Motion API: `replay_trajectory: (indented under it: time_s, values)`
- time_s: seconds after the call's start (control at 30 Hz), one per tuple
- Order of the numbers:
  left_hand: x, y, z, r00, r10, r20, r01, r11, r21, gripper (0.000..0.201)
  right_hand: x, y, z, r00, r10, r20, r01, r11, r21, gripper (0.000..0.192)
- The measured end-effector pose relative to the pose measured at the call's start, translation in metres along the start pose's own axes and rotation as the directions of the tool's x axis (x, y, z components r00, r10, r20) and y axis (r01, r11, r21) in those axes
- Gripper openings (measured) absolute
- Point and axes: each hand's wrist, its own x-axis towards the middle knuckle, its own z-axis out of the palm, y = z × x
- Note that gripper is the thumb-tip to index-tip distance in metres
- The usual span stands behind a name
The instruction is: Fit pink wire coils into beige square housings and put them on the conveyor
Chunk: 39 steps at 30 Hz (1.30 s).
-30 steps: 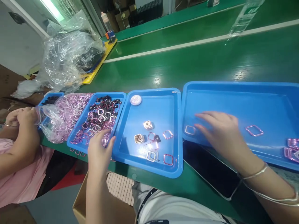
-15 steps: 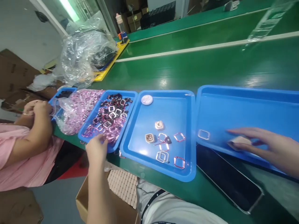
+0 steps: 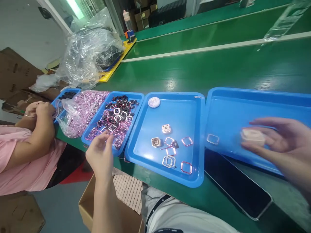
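While right hand (image 3: 279, 142) pinches pale square block (image 3: 252, 136); left hand (image 3: 100, 155) loosely curled beside parts tray (image 3: 136, 97).

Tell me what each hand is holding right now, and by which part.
The right hand holds a pale square block, pinched across its sides by the fingertips. The left hand hovers at the parts tray; any hold cannot be told.

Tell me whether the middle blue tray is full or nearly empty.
Nearly empty. The middle blue tray holds only a few square frames, two small square blocks and a round disc; most of its floor is bare.

Long green workbench (image 3: 218, 64), white wall (image 3: 21, 35)
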Motion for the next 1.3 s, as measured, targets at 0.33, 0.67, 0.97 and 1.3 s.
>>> replay_trajectory:
  time_s: [0.33, 0.67, 0.97, 1.3]
  values:
    - [-0.078, 0.105, 0.043, 0.777, 0.333, 0.533, 0.042, 0.819, -0.572, 0.061, -0.04, -0.051, 0.055, 0.887, -0.104, 0.45, -0.073, 0.931, 0.358, 0.034]
    - [-0.077, 0.12, 0.049, 0.655, 0.581, 0.482, -0.29, 0.783, -0.55, 0.049, -0.048, -0.043, 0.056, 0.907, -0.136, 0.398, -0.028, 0.924, 0.38, 0.03]
    - [-0.078, 0.119, 0.049, 0.639, 0.617, 0.46, -0.353, 0.766, -0.537, 0.048, -0.052, -0.042, 0.056, 0.921, -0.149, 0.359, 0.002, 0.925, 0.379, 0.037]
    - [-0.067, 0.116, 0.043, 0.585, 0.67, 0.456, -0.397, 0.727, -0.56, 0.048, -0.045, -0.043, 0.053, 0.836, -0.119, 0.535, -0.161, 0.88, 0.447, 0.029]
